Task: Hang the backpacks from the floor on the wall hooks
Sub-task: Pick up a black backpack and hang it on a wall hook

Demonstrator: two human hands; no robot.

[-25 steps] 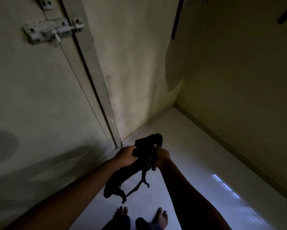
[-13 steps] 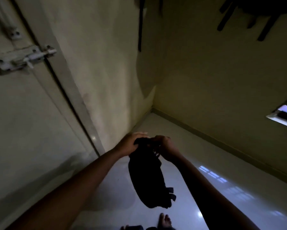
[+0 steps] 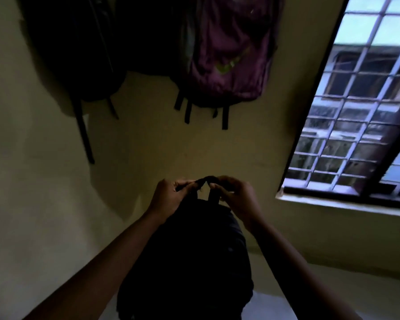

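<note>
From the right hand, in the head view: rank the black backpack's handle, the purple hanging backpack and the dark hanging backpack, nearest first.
1. The black backpack's handle: pinched in the right hand.
2. The purple backpack: on the wall, above.
3. The dark backpack: on the wall, upper left.

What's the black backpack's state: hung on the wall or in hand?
In hand, not hung: left hand and right hand pinch its top loop; black backpack hangs below them, beneath the purple backpack on the wall.

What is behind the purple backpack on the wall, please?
The wall shows around the purple backpack, with dark straps dangling beneath. Its hook is covered or out of frame.
</note>
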